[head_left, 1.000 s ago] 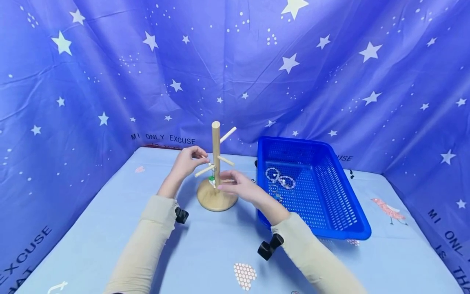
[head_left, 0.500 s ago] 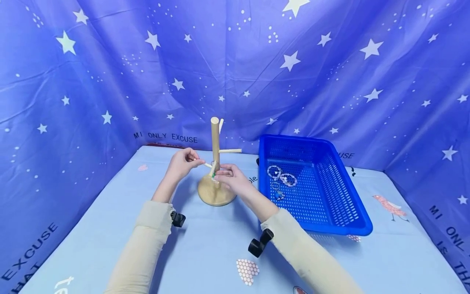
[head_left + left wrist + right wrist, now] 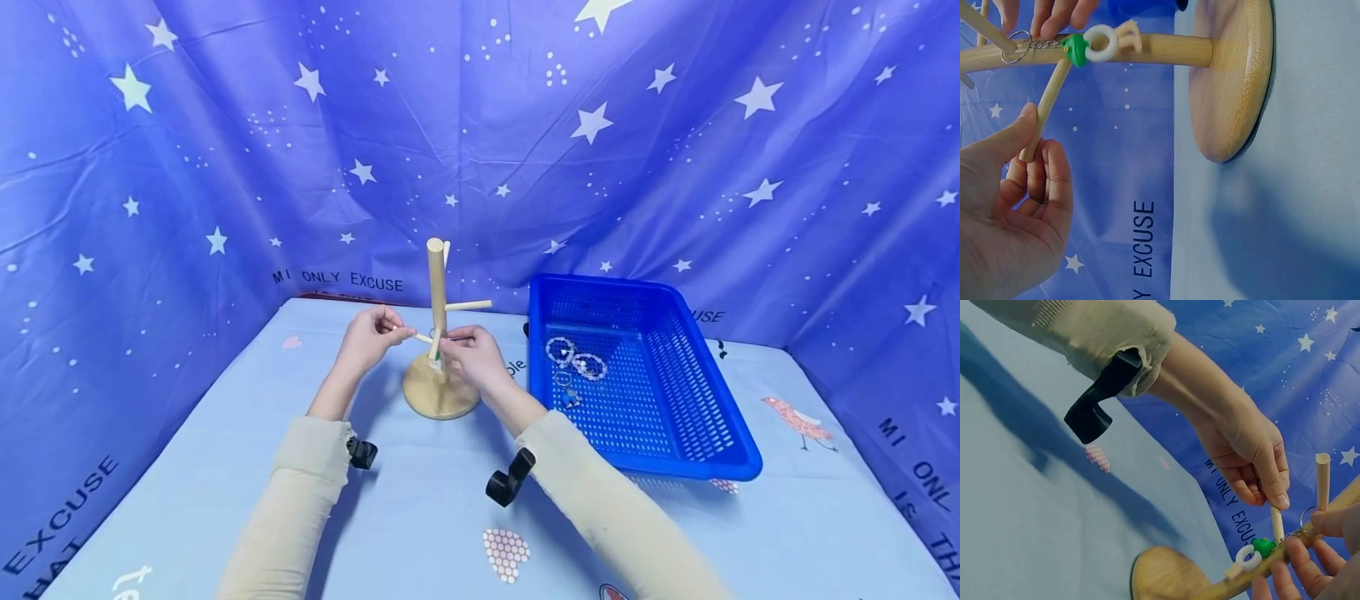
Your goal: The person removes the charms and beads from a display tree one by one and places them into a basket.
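Observation:
A wooden peg stand [image 3: 437, 287] with a round base is upright on the table. My left hand [image 3: 371, 337] pinches the end of one of its low pegs [image 3: 1047, 112] between thumb and fingers. From the other side, my right hand [image 3: 476, 358] holds the post, its thumb and fingertips close to the metal ring. A keychain [image 3: 1075, 50] with a green frog-like head, a white ring and a pale piece below hangs by that ring on another peg [image 3: 1322, 481]. In the head view my right fingers partly cover it.
To the right is a blue perforated basket [image 3: 750, 462]. Inside lie beaded bracelets [image 3: 588, 367] and a keychain with a blue charm [image 3: 571, 398]. A starry blue curtain [image 3: 480, 125] hangs behind the light blue tablecloth [image 3: 420, 517].
The stand has turned, so its pegs point in different directions. My left hand has taken hold of the peg end. My right hand has moved in against the post beside the keychain.

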Available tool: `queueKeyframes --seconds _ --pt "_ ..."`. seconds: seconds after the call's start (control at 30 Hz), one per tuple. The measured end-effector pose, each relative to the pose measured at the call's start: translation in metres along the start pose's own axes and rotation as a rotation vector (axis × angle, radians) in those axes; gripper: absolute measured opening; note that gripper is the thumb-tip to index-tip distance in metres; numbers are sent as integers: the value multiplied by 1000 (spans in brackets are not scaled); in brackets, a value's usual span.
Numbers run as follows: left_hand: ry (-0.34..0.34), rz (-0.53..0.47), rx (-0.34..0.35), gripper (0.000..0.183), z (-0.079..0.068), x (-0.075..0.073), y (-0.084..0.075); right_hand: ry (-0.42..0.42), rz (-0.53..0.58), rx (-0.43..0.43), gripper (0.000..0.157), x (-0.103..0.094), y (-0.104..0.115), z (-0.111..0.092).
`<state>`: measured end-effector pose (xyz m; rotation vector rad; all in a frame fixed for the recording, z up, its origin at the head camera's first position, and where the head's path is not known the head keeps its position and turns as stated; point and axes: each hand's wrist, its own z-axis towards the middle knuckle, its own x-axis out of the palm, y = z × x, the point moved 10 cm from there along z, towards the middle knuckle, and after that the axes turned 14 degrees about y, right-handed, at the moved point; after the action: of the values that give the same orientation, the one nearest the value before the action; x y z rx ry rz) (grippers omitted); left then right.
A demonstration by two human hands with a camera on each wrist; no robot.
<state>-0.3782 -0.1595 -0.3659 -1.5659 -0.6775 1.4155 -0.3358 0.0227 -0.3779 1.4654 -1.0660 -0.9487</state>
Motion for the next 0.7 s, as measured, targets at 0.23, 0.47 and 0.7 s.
queueKeyframes --seconds 0.23,0.47,0.7 --pt "2 -4 0 20 0 0 1 -19 -9 -17 15 2 2 4" --pt "2 -2 -12 20 0 0 1 -9 27 15 15 2 0 4" --pt "6 -1 -16 20 0 0 1 5 -23 9 14 1 4 -1"
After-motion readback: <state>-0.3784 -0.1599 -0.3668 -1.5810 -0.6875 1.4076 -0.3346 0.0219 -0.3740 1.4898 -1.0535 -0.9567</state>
